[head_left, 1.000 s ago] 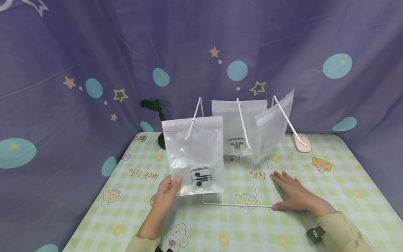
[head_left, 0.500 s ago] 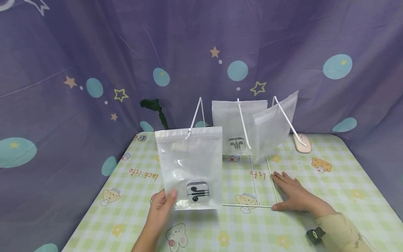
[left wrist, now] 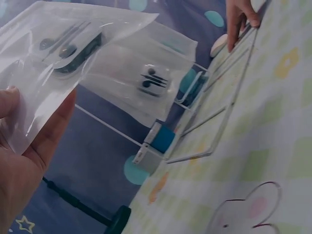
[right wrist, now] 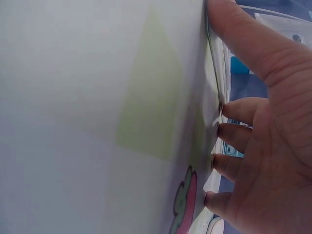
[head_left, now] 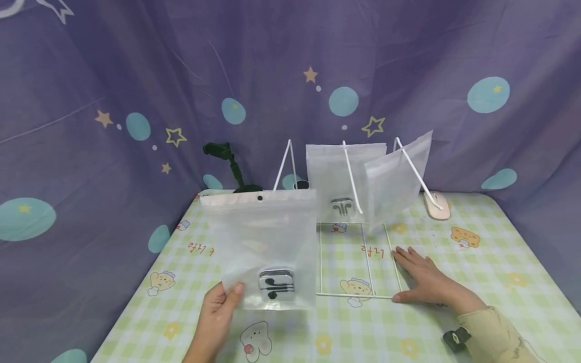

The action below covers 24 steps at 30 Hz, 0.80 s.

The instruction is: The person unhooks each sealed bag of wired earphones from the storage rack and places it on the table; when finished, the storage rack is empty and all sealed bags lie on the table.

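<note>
My left hand (head_left: 217, 310) pinches the lower left corner of a translucent zip bag (head_left: 263, 232). Flat in a clear case inside it lie dark earphones (head_left: 276, 285). The bag's punched top hole shows, and its top edge hides the tip of the left prong (head_left: 281, 164) of a white wire rack (head_left: 338, 295). A second bag (head_left: 327, 171), also with earphones, hangs on the middle prong. On the right prong a third bag (head_left: 395, 184) hangs turned sideways. My right hand (head_left: 422, 282) rests spread at the base's right side, thumb at its front corner.
A dark green stand (head_left: 235, 171) stands behind at the left. Below the right prong lies a pale pink mouse (head_left: 438, 206). Small white and blue boxes (left wrist: 161, 139) show beside the rack in the left wrist view. A purple curtain (head_left: 254, 60) closes off the back.
My left hand has drawn its bag toward me, down and left, along and off the left prong. The right bag has swung slightly. My right hand stays put.
</note>
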Each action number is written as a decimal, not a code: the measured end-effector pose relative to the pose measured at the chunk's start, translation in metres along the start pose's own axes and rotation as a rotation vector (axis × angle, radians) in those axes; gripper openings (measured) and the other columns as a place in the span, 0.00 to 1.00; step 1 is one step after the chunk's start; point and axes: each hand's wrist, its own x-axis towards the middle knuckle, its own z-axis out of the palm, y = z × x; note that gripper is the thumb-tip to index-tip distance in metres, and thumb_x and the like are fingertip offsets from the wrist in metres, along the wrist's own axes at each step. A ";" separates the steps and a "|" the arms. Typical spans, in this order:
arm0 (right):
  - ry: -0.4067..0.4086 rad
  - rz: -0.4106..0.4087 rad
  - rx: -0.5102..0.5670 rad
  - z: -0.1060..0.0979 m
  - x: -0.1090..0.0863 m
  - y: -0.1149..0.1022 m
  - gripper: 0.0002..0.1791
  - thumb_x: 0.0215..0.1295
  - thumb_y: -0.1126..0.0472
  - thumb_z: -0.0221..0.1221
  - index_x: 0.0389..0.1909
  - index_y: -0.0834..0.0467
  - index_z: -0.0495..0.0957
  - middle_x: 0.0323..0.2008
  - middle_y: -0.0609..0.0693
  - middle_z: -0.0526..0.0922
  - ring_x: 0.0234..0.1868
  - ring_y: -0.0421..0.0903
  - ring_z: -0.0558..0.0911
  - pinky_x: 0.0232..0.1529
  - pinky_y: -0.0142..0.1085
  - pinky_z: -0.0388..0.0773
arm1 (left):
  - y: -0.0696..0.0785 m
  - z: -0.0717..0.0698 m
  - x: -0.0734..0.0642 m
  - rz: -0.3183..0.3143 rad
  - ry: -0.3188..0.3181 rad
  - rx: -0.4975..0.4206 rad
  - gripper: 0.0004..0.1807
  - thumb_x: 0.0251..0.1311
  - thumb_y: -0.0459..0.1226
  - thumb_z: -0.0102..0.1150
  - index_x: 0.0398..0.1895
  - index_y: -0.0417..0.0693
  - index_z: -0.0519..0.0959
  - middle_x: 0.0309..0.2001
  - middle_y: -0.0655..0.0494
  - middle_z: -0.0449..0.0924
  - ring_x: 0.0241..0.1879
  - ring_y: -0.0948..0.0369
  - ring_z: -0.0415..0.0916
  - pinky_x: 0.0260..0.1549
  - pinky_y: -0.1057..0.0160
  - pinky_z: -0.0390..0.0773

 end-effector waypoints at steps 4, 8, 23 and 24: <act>0.003 0.004 -0.001 -0.001 0.000 -0.001 0.64 0.42 0.32 0.70 0.72 0.67 0.57 0.72 0.68 0.53 0.71 0.73 0.47 0.60 0.74 0.42 | 0.002 -0.010 0.005 0.071 -0.003 -0.171 0.14 0.72 0.24 0.40 0.49 0.34 0.78 0.46 0.56 0.84 0.45 0.64 0.80 0.44 0.68 0.78; 0.005 0.005 -0.007 0.000 0.001 -0.001 0.64 0.42 0.32 0.70 0.72 0.67 0.57 0.72 0.68 0.54 0.71 0.73 0.48 0.60 0.74 0.43 | 0.000 -0.024 0.014 0.071 0.053 -0.327 0.16 0.73 0.25 0.39 0.52 0.39 0.77 0.49 0.55 0.83 0.49 0.62 0.80 0.46 0.66 0.79; 0.009 0.002 -0.025 0.001 0.001 0.002 0.64 0.42 0.31 0.70 0.72 0.67 0.58 0.72 0.68 0.54 0.71 0.73 0.48 0.60 0.74 0.43 | -0.030 -0.064 0.032 -0.286 0.186 -0.218 0.17 0.74 0.35 0.45 0.62 0.40 0.69 0.47 0.63 0.81 0.45 0.65 0.80 0.44 0.67 0.80; 0.008 0.001 -0.025 0.001 0.002 0.003 0.63 0.43 0.31 0.70 0.72 0.67 0.57 0.72 0.68 0.54 0.71 0.73 0.48 0.60 0.74 0.43 | -0.034 -0.064 0.034 -0.352 0.169 -0.147 0.19 0.74 0.36 0.45 0.64 0.39 0.67 0.46 0.64 0.81 0.44 0.66 0.80 0.43 0.67 0.79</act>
